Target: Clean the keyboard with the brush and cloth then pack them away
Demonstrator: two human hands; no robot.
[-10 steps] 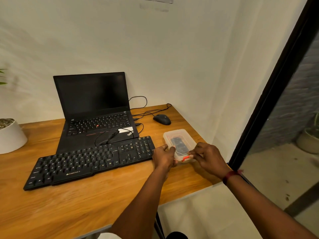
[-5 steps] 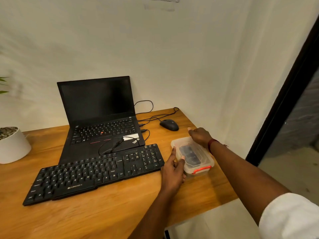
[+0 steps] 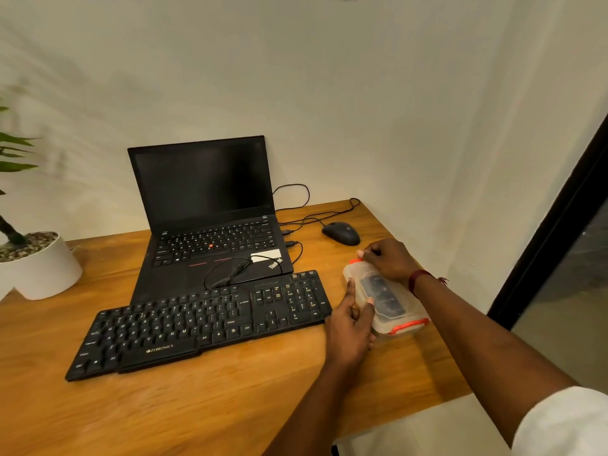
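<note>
The black full-size keyboard (image 3: 204, 320) lies flat near the front of the wooden desk (image 3: 197, 406), with neither hand on it; its right end sits just left of the left hand (image 3: 348, 327). Both hands are instead on a small clear plastic container with a lid (image 3: 408, 315), which stands on the desk just right of the keyboard. The left hand clasps the container's near left rim, with the index finger straight along the side wall and the thumb resting on the lid. The right hand (image 3: 390, 261), which has a red band (image 3: 416, 279) at the wrist, reaches over the far end, its fingers curled and gripping the far orange latch (image 3: 354, 261). The near orange latch (image 3: 408, 325) lies closed against the front wall. Something dark (image 3: 381, 292) shows through the lid, but what it is cannot be told. Behind the keyboard an open black laptop (image 3: 210, 225) has a dark screen and a looped black cable (image 3: 230, 273) on its palm rest. A black wired mouse (image 3: 341, 233) sits just beyond the right hand. A white round plant pot (image 3: 42, 268) stands at the desk's left edge.
</note>
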